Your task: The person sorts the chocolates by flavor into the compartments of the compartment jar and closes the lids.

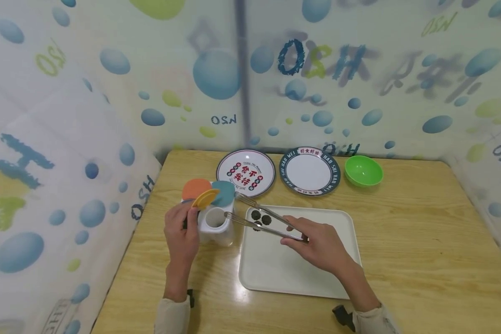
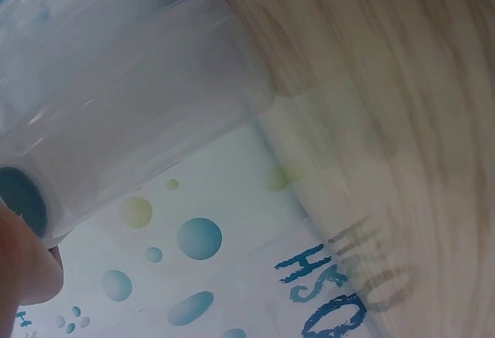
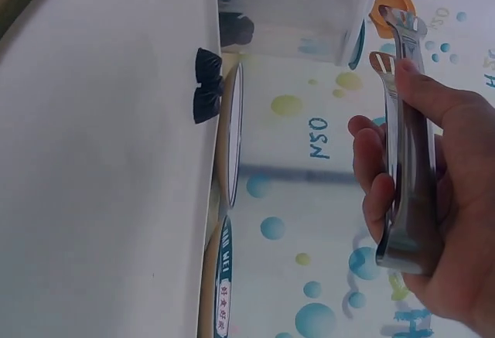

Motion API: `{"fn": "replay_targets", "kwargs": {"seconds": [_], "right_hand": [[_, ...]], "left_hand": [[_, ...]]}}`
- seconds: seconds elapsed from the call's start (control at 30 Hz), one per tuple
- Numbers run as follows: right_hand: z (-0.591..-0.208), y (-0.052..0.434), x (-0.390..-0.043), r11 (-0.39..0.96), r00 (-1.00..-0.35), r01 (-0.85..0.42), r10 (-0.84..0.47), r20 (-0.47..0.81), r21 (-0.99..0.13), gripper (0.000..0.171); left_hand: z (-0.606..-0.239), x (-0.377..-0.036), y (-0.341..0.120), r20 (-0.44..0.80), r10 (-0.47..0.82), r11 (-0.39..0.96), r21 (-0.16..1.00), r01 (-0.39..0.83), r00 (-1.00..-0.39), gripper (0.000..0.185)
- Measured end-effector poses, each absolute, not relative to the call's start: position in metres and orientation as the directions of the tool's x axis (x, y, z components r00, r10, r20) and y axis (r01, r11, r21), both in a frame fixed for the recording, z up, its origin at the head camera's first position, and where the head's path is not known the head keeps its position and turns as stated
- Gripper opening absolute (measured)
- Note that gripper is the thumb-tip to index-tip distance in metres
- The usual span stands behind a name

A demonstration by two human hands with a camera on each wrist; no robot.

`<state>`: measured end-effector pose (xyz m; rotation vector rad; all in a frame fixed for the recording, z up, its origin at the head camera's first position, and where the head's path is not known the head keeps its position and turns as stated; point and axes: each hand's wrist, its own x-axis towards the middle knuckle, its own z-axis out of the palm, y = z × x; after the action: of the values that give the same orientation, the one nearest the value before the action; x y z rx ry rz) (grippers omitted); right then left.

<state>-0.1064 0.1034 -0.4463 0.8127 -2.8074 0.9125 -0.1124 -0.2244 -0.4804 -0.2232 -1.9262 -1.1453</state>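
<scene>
My left hand [image 1: 183,227] pinches the edge of a yellow lid [image 1: 206,198], raised beside the uncovered round mouth [image 1: 215,217] of a clear and white storage container [image 1: 223,237]. An orange lid [image 1: 196,189] and a teal lid [image 1: 224,193] cover other parts of its top. In the left wrist view, the container's clear wall [image 2: 147,98] fills the upper left. My right hand [image 1: 323,243] grips metal tongs [image 1: 271,227] near their joined end. Their tips are spread beside the container's mouth with nothing between them. Several small dark fluted pieces [image 1: 266,220] lie on the white tray [image 1: 292,273].
Behind the tray stand a plate with red lettering [image 1: 234,172], a plate with a dark patterned rim [image 1: 309,171] and a green bowl [image 1: 363,171]. Printed walls [image 1: 338,102] enclose the wooden table [image 1: 426,241] at the back and sides.
</scene>
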Motion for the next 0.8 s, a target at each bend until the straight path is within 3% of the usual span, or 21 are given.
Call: {"fn": "replay_targets", "kwargs": {"seconds": [0.47,0.8], "right_hand": [[-0.483,0.135,-0.105,0.779,-0.914,-0.398,-0.381,0.138,-0.484,0.050],[-0.500,0.146,-0.103,0.828,-0.919,-0.392,-0.368,0.138,-0.402,0.043]], "left_hand": [[-0.481,-0.111,-0.224,0.727,-0.274,0.564,0.652,0.507,-0.630,0.014],[-0.482,-0.112,-0.223,0.731,-0.277,0.567,0.649,0.508,-0.624,0.013]]}}
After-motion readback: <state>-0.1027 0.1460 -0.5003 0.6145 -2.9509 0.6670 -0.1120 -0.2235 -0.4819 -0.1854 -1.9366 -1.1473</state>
